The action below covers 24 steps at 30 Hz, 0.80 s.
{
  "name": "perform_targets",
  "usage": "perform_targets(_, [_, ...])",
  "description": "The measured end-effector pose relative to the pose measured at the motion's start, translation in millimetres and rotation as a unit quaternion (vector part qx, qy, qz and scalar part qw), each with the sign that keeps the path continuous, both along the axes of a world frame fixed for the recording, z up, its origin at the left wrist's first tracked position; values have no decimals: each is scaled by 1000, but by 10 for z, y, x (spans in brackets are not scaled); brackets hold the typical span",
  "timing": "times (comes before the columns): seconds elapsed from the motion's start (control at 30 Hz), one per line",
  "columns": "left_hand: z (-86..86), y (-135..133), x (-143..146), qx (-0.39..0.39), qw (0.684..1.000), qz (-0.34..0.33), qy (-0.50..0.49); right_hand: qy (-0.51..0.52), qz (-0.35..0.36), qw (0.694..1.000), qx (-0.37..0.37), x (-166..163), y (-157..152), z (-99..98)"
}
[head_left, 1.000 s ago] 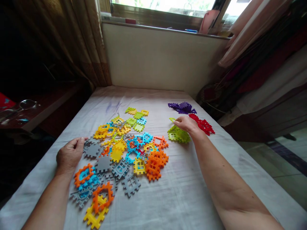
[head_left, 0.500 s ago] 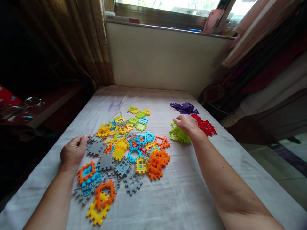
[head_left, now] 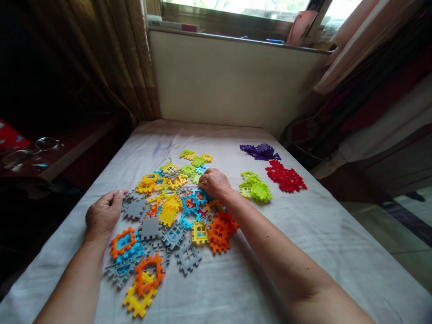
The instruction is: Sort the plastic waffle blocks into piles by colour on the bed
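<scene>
Fingers (head_left: 203, 180) of the right hand (head_left: 215, 184), narrow, are touching a green piece (head_left: 195, 178) on the mixed pile (head_left: 173, 218), while three sorted piles (head_left: 255, 189) are lying beside it.

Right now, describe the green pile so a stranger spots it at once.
On the white sheet under the window, three small piles lie right of the mixed heap. The green pile sits between that heap and the red pile, the only lime one.

Window (head_left: 236, 6) daylight glares overexposed; left side dark, edges warped.
</scene>
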<state>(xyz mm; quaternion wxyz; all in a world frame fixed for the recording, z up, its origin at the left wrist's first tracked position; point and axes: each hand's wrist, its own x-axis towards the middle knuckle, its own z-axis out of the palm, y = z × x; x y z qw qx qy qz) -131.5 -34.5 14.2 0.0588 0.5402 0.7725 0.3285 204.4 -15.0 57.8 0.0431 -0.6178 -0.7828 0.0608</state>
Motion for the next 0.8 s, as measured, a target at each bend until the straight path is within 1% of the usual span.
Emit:
perform_targets(0.23, [-13, -4, -11, 12, 1000, -13, 4, -9, 4, 1000, -1, 28, 33, -36])
perform_targets(0.37, [-6, -5, -18, 4, 1000, -7, 0, 26, 14, 999, 13, 115, -10, 9])
perform_targets(0.43, [0, -5, -19, -7, 1000, -4, -2, 72, 0, 997, 22, 213, -42, 44])
perform_targets(0.5, [6, -5, -14, -11, 1000, -1, -2, 142, -15, 990, 6, 329, -66, 69])
perform_targets(0.6, [12, -5, 0, -6, 1000, 0, 1, 273, -12, 961, -36, 464, -67, 76])
perform_targets(0.7, [15, -8, 15, 1, 1000, -2, 3, 361, -19, 931, -50, 480, -25, 50])
perform_targets(0.8, [20, -12, 22, 6, 1000, -4, 5, 391, -67, 915, -70, 401, 27, -1])
